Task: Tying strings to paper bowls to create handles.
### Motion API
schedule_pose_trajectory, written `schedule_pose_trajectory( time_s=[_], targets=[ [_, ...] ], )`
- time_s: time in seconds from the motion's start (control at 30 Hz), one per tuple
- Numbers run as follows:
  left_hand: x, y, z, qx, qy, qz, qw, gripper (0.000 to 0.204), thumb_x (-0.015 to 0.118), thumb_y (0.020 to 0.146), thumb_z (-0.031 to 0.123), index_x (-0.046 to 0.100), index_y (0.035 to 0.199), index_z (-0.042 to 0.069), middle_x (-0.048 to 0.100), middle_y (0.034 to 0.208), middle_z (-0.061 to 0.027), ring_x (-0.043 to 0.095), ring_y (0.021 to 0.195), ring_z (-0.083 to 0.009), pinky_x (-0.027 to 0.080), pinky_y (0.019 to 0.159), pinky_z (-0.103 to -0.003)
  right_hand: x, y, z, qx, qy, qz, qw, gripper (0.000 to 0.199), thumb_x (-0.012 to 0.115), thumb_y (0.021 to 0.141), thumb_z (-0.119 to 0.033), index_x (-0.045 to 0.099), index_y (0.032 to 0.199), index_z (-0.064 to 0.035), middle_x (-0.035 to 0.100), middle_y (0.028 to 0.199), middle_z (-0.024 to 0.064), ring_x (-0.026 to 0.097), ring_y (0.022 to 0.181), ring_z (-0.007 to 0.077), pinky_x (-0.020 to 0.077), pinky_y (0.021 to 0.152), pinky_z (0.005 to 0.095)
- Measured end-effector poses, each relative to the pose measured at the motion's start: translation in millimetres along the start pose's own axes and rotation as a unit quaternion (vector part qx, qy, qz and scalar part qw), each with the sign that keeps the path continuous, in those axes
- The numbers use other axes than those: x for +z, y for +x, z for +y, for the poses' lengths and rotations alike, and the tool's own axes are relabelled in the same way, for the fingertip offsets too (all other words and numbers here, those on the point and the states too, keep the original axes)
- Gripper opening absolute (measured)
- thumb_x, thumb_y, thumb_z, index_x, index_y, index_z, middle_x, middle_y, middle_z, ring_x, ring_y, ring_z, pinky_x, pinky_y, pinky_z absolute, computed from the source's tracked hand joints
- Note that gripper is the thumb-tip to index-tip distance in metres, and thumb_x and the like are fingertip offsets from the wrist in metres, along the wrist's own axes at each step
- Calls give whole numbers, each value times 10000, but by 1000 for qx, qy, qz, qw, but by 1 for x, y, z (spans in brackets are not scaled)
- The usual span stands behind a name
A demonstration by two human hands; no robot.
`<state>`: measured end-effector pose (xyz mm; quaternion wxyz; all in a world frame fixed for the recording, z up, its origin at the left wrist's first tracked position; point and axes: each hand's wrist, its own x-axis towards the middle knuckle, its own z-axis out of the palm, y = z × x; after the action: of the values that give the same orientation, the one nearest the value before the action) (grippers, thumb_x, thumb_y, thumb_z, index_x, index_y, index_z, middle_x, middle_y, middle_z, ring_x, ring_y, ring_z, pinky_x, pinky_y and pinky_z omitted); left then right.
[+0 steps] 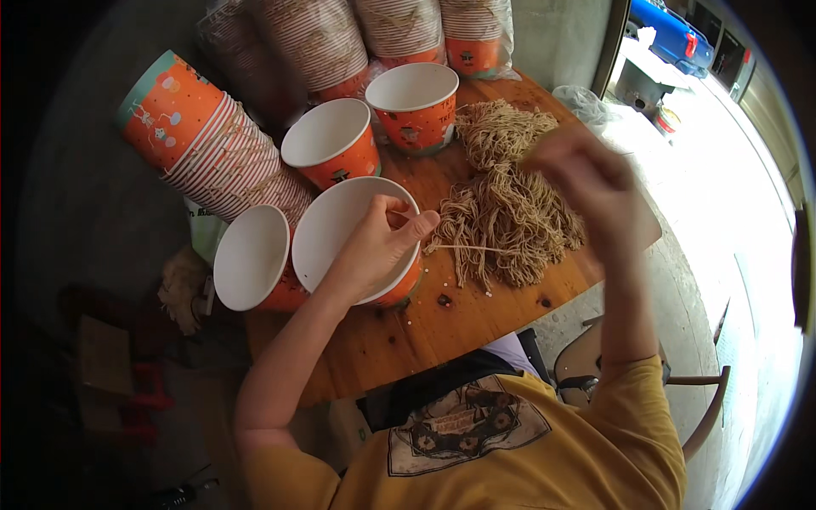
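Note:
My left hand [382, 242] is closed at the right rim of a large paper bucket [336, 225], white inside and orange outside, its thumb lying across the edge. A thin cord [480, 248] runs rightward from beside that rim. Above a heap of tan cord pieces [514, 212], my right hand [586, 174] is raised and blurred, fingers drawn together in a pinch. What it pinches, if anything, cannot be made out. One more bucket [252, 259] leans against the left side of the large one. Two others, a bucket [330, 140] and a bucket [414, 106], stand behind.
A tilted stack of nested buckets [204, 144] is at the left. Several plastic-wrapped stacks [408, 30] line the back of the wooden table [374, 348]. A wooden chair [586, 348] stands on the floor at the right. A clear plastic bag [582, 104] lies beyond the table's edge.

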<state>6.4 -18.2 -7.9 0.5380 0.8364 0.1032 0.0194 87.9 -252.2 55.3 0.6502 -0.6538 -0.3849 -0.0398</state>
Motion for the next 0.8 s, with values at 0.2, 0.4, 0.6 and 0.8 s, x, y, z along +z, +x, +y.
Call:
schedule_pose_trajectory(
  time_s=[0.2,0.4,0.6,0.8],
  targets=[
    [4,5,-3,-36,-23,-21,999,516,614,874,294,366,1190,-29,560,1018,-138,570,925,-180,460,825,-306,29,-15,68,272,179,-62,943,62,601,876,-153,567,884,-102,483,694,-84,402,533,-3,304,477,157],
    [-14,-13,3,-43,-8,-56,998,493,602,863,198,363,1219,-46,567,1024,-126,553,932,-167,451,837,-295,40,-25,86,307,173,-60,934,86,627,887,-197,619,872,-113,507,696,-113,364,531,-33,269,465,156],
    [-22,-43,14,-42,-95,-60,993,525,567,865,86,369,1329,-59,571,1033,-58,524,907,-106,439,837,-264,73,-41,89,190,132,-44,972,75,611,878,-127,570,855,-69,485,690,-90,399,579,-15,319,500,165],
    [-19,-72,28,-31,-179,-26,983,538,516,867,21,332,1367,-58,547,1164,-76,534,1027,-117,432,892,-261,104,-49,65,139,158,-47,977,70,575,875,-54,515,843,-39,512,730,-46,446,634,-9,358,542,164]
  ],
)
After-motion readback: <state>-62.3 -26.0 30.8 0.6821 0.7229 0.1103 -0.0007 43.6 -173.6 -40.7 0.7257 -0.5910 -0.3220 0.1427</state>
